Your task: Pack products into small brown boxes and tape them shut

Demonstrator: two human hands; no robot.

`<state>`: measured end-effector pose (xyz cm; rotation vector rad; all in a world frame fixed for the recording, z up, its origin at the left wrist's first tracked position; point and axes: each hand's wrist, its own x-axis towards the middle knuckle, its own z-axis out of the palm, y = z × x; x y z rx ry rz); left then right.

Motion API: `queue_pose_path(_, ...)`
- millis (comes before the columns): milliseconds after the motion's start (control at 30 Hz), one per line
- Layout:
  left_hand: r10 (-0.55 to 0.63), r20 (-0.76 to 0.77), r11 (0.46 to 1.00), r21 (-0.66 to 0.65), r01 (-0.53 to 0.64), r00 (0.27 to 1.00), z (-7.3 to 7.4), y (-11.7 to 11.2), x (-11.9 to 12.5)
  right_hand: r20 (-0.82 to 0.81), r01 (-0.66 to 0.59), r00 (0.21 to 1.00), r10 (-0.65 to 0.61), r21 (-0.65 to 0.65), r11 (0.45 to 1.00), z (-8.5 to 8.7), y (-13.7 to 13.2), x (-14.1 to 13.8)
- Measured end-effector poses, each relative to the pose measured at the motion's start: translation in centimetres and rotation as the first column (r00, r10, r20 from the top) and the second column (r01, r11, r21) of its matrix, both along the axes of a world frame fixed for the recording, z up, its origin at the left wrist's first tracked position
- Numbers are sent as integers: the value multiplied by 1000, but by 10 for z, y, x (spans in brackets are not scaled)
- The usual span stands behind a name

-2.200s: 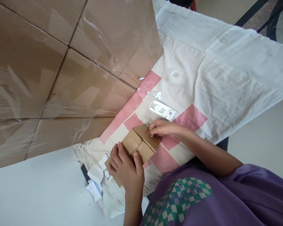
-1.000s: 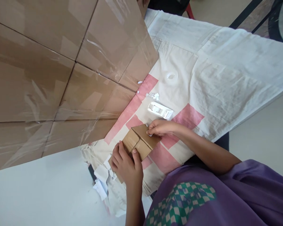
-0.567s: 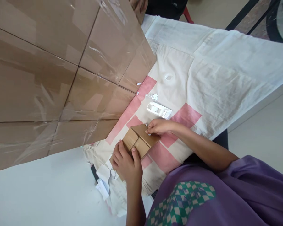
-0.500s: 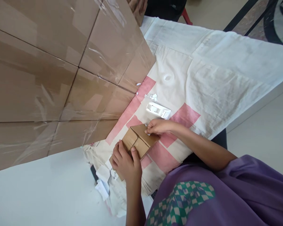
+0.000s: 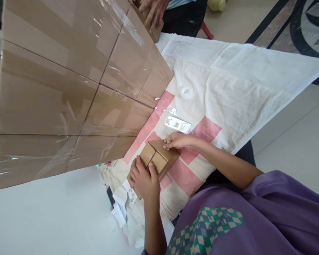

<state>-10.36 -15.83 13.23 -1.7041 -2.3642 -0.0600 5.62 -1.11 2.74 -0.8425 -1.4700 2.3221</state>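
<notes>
Cardboard box point(image 5: 156, 160) between both hands point(image 5: 145, 180) point(image 5: 176, 140)

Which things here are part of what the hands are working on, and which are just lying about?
In hand:
- small box, gripped by the left hand
- right hand, fingers at the box's top corner

Lying about, untouched:
- tape dispenser
- paper scraps
- white ring
- big taped cartons
- cloth beneath it all

Likely a home packing spot. Left of the left hand point(image 5: 143, 179) tower taped cartons point(image 5: 69, 88); beyond the right hand point(image 5: 177, 141) lie a tape dispenser point(image 5: 177, 124) and inlaid floor point(image 5: 303, 21).
</notes>
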Motion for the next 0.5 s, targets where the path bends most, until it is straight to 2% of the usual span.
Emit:
queue_pose_path(200,1,21,1000,29,-2,1000,-2,0,-1,-102,-24,995,11,-122,992,-3,-3,0)
queue_pose_path(500,3,56,998,57,-6,998,-1,0,-2,-129,-65,991,41,-188,980,7,-5,6)
